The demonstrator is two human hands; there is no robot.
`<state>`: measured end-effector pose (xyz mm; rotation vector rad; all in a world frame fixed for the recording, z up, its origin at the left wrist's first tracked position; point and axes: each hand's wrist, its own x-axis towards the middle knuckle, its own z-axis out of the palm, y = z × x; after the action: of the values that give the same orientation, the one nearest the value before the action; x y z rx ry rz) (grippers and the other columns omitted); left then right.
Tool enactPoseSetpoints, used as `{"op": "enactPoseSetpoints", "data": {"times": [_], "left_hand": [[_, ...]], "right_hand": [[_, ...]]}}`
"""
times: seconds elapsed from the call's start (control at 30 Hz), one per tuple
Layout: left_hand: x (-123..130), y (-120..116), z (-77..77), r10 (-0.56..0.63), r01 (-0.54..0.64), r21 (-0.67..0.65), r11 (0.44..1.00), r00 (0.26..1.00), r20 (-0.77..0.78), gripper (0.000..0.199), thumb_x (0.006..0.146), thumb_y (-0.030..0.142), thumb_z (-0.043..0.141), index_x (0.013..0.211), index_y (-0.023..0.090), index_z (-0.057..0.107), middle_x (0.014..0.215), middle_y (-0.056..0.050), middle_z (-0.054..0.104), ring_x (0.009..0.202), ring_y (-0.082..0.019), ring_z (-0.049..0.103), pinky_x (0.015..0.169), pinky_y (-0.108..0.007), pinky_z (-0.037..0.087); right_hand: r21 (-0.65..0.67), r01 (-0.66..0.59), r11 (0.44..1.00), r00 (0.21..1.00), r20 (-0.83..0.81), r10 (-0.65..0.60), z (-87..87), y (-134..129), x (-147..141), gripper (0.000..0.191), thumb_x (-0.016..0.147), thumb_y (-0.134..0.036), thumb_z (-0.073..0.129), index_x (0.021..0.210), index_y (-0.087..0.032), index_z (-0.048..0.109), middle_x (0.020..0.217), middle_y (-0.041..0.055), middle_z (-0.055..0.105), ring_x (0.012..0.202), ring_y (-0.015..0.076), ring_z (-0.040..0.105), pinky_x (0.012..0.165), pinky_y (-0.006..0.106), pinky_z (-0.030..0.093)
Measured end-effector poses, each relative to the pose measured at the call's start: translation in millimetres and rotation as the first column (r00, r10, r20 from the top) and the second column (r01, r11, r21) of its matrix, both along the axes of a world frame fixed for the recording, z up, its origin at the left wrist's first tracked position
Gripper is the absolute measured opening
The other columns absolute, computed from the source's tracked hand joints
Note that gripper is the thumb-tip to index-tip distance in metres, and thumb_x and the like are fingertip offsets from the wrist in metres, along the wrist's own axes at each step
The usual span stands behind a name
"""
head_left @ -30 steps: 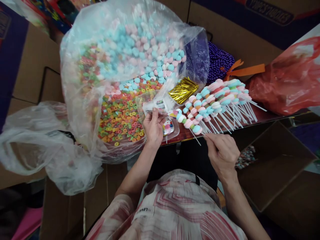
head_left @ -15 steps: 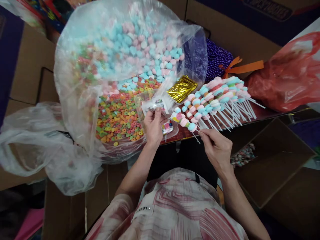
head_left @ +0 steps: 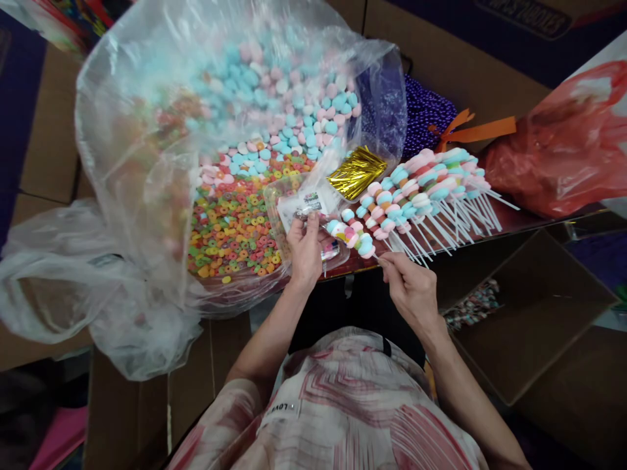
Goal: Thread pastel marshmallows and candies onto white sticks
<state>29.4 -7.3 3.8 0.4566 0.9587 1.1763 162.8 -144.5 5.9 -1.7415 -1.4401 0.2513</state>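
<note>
My right hand pinches the stick end of a candy skewer strung with pink, white, blue and yellow marshmallow pieces. My left hand is closed on the edge of a small clear plastic bag at the skewer's far tip. The tip appears to be inside the bag, though the film is hard to make out. Below that hand lies a clear plastic tray with a printed packet. Many finished skewers lie stacked to the right, white sticks toward me.
A large clear bag holds blue and pink marshmallows and ring-shaped gummies. Gold twist ties lie by the skewers. Purple beads, a red plastic bag and an open cardboard box are on the right.
My right hand has moved left with the skewer, bringing its tip to the clear bag in my left hand. My left hand has shifted slightly right. The large bag's left side has spread outward.
</note>
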Motion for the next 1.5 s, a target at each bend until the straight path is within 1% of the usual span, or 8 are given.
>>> {"op": "enactPoseSetpoints", "data": {"times": [0.17,0.4,0.67,0.77,0.97,1.2,1.37,1.5], "left_hand": [[-1.0,-1.5,-0.4,-0.013,0.013,-0.008,1.000,1.000,0.015,0.033,0.084,0.045,0.084,0.083,0.021,0.061,0.076,0.000,0.075,0.076,-0.014,0.076,0.071,-0.022,0.057],[-5.5,1.0,-6.7,0.027,-0.025,-0.035,0.999,0.998,0.058,0.036,0.088,0.050,0.078,0.086,0.023,0.055,0.080,-0.001,0.077,0.065,-0.013,0.071,0.061,-0.021,0.050],[-0.4,-2.3,-4.6,0.039,-0.035,-0.078,0.996,0.998,0.052,0.035,0.092,0.050,0.074,0.085,0.024,0.053,0.079,0.001,0.075,0.064,-0.012,0.068,0.060,-0.020,0.047],[0.2,-2.8,-3.6,0.074,-0.073,-0.061,0.995,0.997,0.017,0.038,0.091,0.047,0.076,0.080,0.024,0.048,0.066,0.006,0.066,0.054,-0.009,0.060,0.054,-0.018,0.042],[-3.1,1.6,-7.7,0.112,-0.111,-0.040,0.993,0.993,0.039,0.031,0.097,0.046,0.069,0.085,0.025,0.050,0.077,0.004,0.071,0.065,-0.012,0.067,0.059,-0.021,0.047],[0.0,-3.7,-9.7,0.102,-0.102,-0.006,0.995,0.995,0.005,0.039,0.090,0.051,0.076,0.081,0.024,0.050,0.062,0.008,0.058,0.050,-0.008,0.054,0.054,-0.019,0.042],[-4.1,-7.6,-7.4,-0.047,0.046,0.034,0.998,0.998,0.042,0.048,0.077,0.061,0.084,0.086,0.022,0.059,0.073,0.003,0.070,0.055,-0.008,0.060,0.051,-0.018,0.041],[-8.6,-10.8,-8.6,-0.187,0.184,0.092,0.979,0.982,0.029,0.051,0.062,0.049,0.097,0.093,0.020,0.068,0.085,0.001,0.074,0.059,-0.007,0.061,0.049,-0.016,0.039]], "right_hand": [[-0.058,0.010,0.998,1.000,0.018,-0.009,-1.1,0.0,-3.4,0.019,0.102,-0.027,0.055,0.090,-0.022,0.068,0.060,-0.0035,0.059,0.052,0.0114,0.057,0.058,0.023,0.045],[0.073,0.048,0.996,0.963,0.262,-0.066,-8.9,1.1,-3.5,0.019,0.102,-0.025,0.055,0.089,-0.021,0.069,0.075,0.0045,0.074,0.058,0.0143,0.063,0.064,0.026,0.048],[-0.032,0.028,0.999,0.998,-0.062,-0.030,2.5,1.7,-6.9,0.018,0.102,-0.028,0.056,0.087,-0.022,0.063,0.056,-0.0060,0.053,0.047,0.0104,0.052,0.052,0.023,0.042],[-0.035,0.012,0.999,0.998,-0.057,-0.014,2.1,2.3,-8.0,0.018,0.102,-0.028,0.055,0.087,-0.022,0.063,0.057,-0.0054,0.055,0.047,0.0105,0.051,0.052,0.023,0.041],[-0.009,0.036,0.999,0.999,-0.025,-0.036,0.4,1.3,-8.2,0.017,0.102,-0.027,0.056,0.087,-0.022,0.063,0.059,-0.0046,0.057,0.047,0.0104,0.051,0.053,0.023,0.041],[-0.018,-0.001,1.000,0.996,-0.093,-0.001,-2.4,4.1,-8.6,0.017,0.102,-0.027,0.055,0.087,-0.022,0.062,0.058,-0.0060,0.055,0.047,0.0098,0.050,0.053,0.023,0.041],[-0.028,0.022,0.999,1.000,-0.001,-0.022,-9.4,4.4,-7.2,0.017,0.103,-0.025,0.056,0.089,-0.021,0.064,0.062,-0.0040,0.062,0.048,0.0098,0.054,0.053,0.023,0.041],[0.006,-0.012,1.000,0.993,0.121,0.012,-13.8,5.5,-8.9,0.015,0.104,-0.024,0.056,0.097,-0.020,0.069,0.078,0.0032,0.073,0.066,0.0145,0.068,0.061,0.024,0.047]]}}
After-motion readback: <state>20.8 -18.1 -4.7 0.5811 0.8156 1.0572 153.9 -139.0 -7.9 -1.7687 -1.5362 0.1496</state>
